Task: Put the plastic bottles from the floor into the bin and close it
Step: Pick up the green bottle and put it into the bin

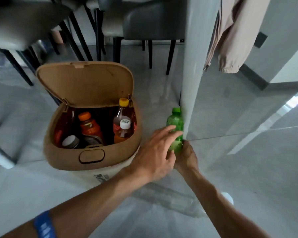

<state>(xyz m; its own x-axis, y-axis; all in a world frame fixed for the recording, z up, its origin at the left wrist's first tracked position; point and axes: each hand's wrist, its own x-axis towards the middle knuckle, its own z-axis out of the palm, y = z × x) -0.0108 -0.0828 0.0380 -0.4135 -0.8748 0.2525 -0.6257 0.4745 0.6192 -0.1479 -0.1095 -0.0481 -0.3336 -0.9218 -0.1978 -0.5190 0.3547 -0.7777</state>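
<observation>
Grasping the green plastic bottle beside the white pillar, we use both hands: left, right. Tan lidded bin stands open, bottles inside.

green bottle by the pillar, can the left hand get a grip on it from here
Probably yes: the left hand already lies on the green bottle, with the right hand at its base; only the pillar crowds its far side.

Green bottle base hidden behind hands; clear bottle on floor blurred; chairs cropped.
</observation>
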